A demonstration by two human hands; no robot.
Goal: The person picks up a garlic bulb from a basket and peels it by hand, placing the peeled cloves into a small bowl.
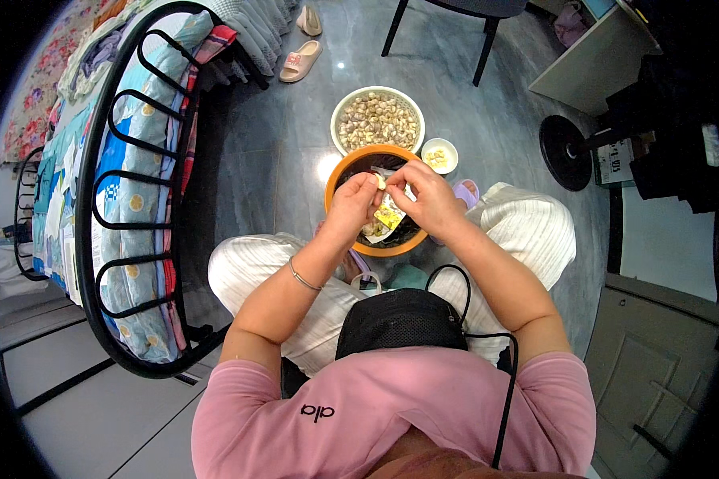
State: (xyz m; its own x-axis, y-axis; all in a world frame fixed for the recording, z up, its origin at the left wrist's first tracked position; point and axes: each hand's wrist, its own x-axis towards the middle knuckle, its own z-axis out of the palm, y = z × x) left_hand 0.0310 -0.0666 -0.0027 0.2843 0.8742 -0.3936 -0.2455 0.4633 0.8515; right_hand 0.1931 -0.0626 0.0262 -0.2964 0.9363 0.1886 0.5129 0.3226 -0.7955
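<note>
Above an orange-rimmed bin [333,177], my left hand [355,205] pinches a pale garlic clove [381,183] between thumb and fingertips. My right hand [426,195] meets it from the other side, its fingertips closed together on the same clove. Inside the bin lie dark lining, skins and a yellow-and-white wrapper [388,214], partly covered by my hands. Just beyond stands a white basin [335,120] full of unpeeled garlic cloves [378,121]. A small white bowl [453,162] to the right holds a few peeled cloves [437,157].
At the left is a bed with a black metal frame [96,199]. Pale slippers [299,62] lie on the grey floor [248,184] farther off. A dark chair [487,8] stands at the far side, and a round black stand base [565,152] at the right.
</note>
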